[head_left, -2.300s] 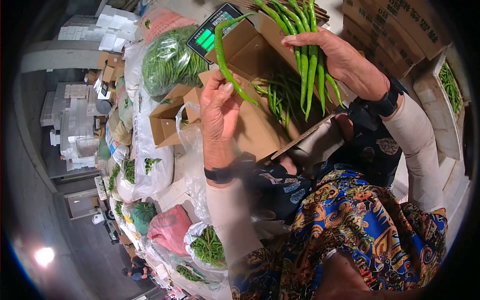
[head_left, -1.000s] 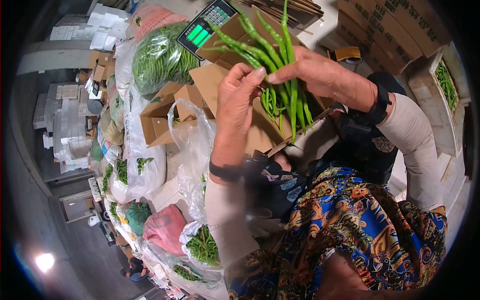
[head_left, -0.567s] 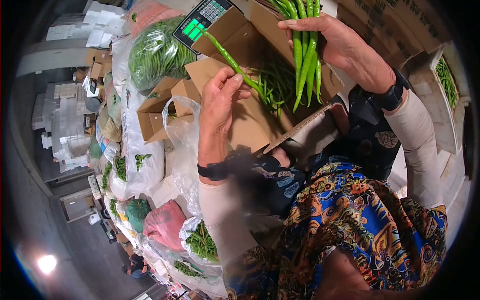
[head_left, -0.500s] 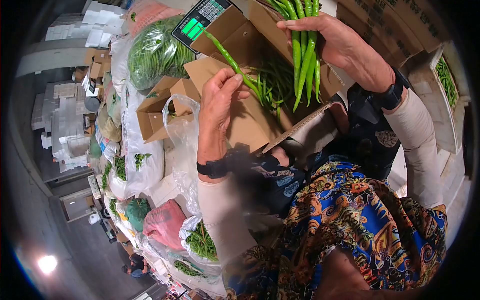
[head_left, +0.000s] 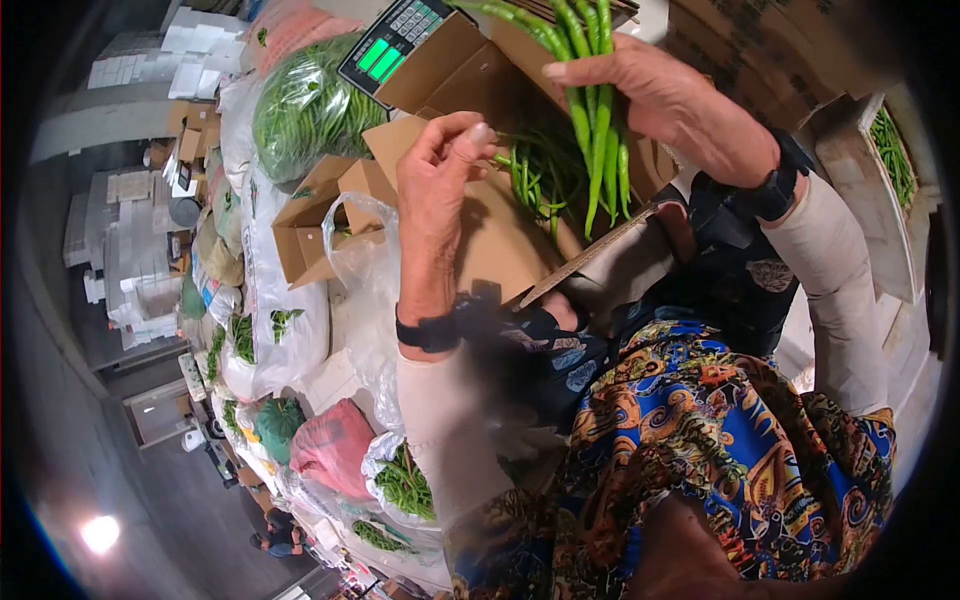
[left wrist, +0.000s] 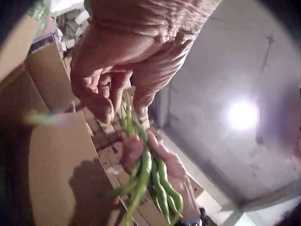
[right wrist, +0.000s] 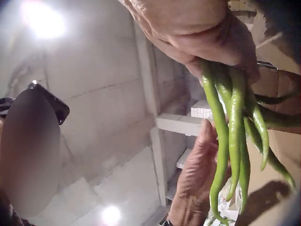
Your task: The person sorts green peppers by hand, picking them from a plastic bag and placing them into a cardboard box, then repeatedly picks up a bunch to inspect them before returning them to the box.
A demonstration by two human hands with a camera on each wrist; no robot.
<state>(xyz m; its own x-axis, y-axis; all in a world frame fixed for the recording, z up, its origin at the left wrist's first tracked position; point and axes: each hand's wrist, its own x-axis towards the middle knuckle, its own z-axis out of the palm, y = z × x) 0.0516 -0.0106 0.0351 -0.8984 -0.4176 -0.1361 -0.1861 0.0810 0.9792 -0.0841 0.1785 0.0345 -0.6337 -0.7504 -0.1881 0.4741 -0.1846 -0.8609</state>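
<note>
My right hand point(head_left: 672, 105) grips a bunch of long green chili peppers point(head_left: 602, 150), which hang below the fingers with their stem ends above. The right wrist view shows the same chili peppers point(right wrist: 235, 127) dangling from the curled fingers. My left hand point(head_left: 432, 180) is raised over the box flap, its fingers loosely bent and holding nothing. A gap shows between thumb and finger of the left hand point(left wrist: 127, 61) in the left wrist view. Under both hands stands an open cardboard box point(head_left: 500, 235), with more green chili peppers point(head_left: 540, 180) lying inside.
A scale with a lit green display point(head_left: 382, 60) stands behind the box. To the left are a clear bag of green peppers point(head_left: 305, 110), a smaller carton point(head_left: 310, 240) and a plastic bag point(head_left: 365, 280). A white crate point(head_left: 860, 190) stands at right.
The single chili pepper that my left hand pinched half a second ago has left its fingers. My right hand still grips the bunch and has shifted slightly left.
</note>
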